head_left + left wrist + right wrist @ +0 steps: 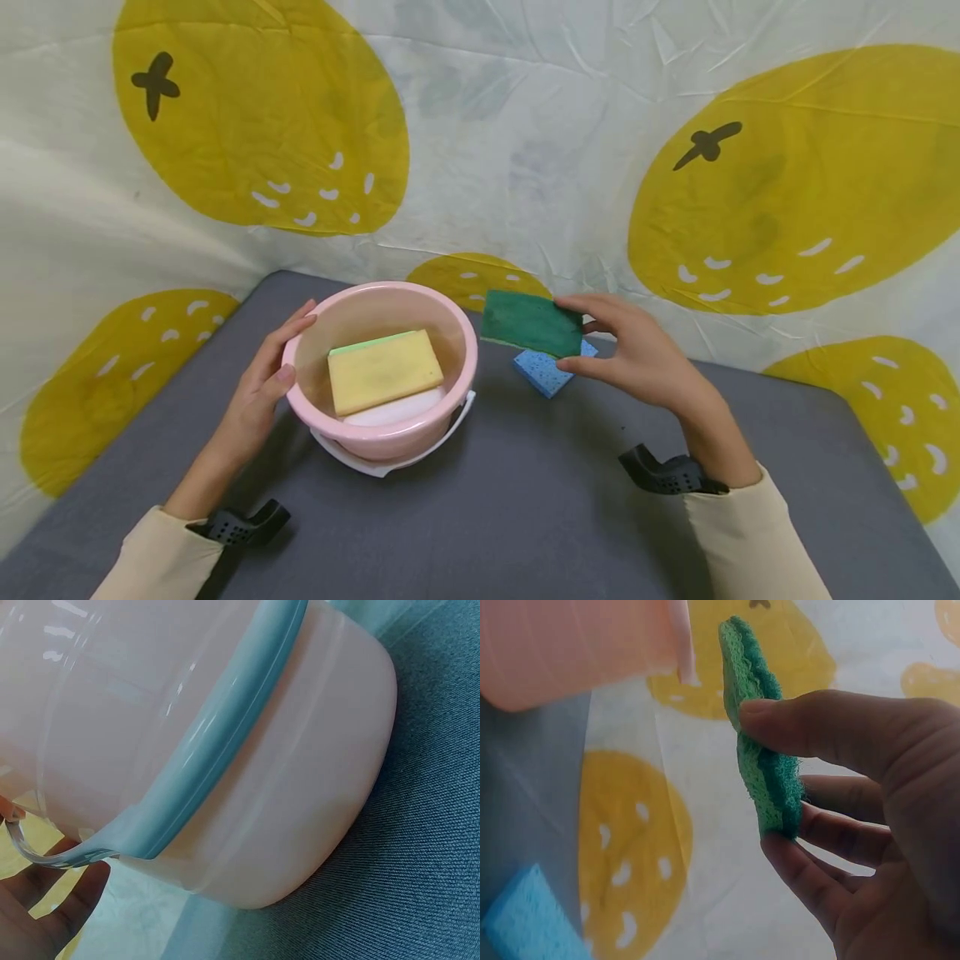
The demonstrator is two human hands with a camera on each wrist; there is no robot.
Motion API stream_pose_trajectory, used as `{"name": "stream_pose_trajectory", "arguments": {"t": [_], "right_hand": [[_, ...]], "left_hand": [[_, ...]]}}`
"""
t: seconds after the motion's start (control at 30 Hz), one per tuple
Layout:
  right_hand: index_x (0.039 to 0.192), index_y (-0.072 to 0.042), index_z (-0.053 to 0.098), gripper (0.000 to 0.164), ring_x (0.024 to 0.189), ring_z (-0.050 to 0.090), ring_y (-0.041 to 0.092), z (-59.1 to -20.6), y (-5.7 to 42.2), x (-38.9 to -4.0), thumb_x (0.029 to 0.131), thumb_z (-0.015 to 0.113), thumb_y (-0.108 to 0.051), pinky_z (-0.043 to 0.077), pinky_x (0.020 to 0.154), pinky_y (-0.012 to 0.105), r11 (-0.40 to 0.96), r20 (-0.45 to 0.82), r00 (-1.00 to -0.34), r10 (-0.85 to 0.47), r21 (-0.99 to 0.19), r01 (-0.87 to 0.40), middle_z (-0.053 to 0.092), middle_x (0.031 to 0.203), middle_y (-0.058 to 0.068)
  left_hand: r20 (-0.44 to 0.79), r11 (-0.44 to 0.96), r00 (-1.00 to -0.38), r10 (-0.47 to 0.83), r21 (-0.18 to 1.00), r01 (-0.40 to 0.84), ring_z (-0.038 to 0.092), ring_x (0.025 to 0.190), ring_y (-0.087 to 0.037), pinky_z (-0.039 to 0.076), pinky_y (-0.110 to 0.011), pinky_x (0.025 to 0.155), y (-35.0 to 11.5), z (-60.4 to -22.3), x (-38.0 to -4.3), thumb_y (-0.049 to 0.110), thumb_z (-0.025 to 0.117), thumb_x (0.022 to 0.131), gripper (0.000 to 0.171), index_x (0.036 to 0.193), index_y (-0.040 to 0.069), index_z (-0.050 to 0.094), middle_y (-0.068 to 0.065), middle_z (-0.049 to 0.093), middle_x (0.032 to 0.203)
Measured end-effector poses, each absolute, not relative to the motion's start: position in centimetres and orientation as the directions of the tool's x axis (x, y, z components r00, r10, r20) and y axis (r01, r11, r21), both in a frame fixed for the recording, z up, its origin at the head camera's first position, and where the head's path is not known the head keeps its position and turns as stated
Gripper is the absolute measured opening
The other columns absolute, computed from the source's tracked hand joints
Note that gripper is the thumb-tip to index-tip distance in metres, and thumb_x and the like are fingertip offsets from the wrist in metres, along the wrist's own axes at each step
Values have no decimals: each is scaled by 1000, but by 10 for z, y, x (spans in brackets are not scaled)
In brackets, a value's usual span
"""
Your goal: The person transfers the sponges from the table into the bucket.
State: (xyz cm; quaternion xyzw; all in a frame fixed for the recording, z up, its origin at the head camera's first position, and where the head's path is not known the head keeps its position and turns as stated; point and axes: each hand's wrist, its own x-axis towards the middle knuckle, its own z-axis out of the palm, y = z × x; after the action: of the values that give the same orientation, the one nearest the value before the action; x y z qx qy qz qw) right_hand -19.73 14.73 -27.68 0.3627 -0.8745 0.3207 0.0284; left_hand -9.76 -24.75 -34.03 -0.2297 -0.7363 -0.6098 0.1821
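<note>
A pink bucket (382, 292) stands on the grey surface, tilted toward the camera in the head view. My left hand (258, 396) holds its left rim with fingers and thumb. Inside lies a yellow sponge (386, 375) with a light green layer along its back edge, above a white piece (397, 408) that is partly hidden. To the right of the bucket, my right hand (630, 350) pinches a green scouring sponge (532, 323) by its edges, raised off the surface. Below it a blue speckled sponge (543, 372) lies partly covered from view.
A white bucket handle (390, 468) hangs around the bucket's front. The grey tabletop (495, 533) spreads in front of both arms. Behind it hangs a pale cloth (517, 150) printed with large yellow fruit. Black straps (667, 473) sit on both wrists.
</note>
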Motion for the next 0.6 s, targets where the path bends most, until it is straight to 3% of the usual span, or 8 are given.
{"name": "stream_pose_trajectory", "arguments": {"t": [0.17, 0.6], "right_hand": [[130, -18, 45, 66, 104, 47, 14, -267, 126, -197, 73, 71, -37, 43, 84, 35, 517, 257, -714, -652, -538, -666, 44, 129, -2], [125, -21, 52, 57, 104, 45, 7, -259, 69, -201, 73, 70, -38, 43, 81, 26, 453, 233, -639, -733, -534, -714, 46, 125, -8]], "left_hand": [[533, 165, -838, 112, 822, 545, 12, 132, -27, 18, -24, 102, -247, -339, -97, -2, 33, 86, 48, 134, -3, 32, -17, 19, 144], [540, 139, -833, 120, 822, 552, 12, 133, -25, 16, -28, 103, -262, -360, -110, 6, 37, 89, 47, 135, 1, 32, -11, 20, 145]]}}
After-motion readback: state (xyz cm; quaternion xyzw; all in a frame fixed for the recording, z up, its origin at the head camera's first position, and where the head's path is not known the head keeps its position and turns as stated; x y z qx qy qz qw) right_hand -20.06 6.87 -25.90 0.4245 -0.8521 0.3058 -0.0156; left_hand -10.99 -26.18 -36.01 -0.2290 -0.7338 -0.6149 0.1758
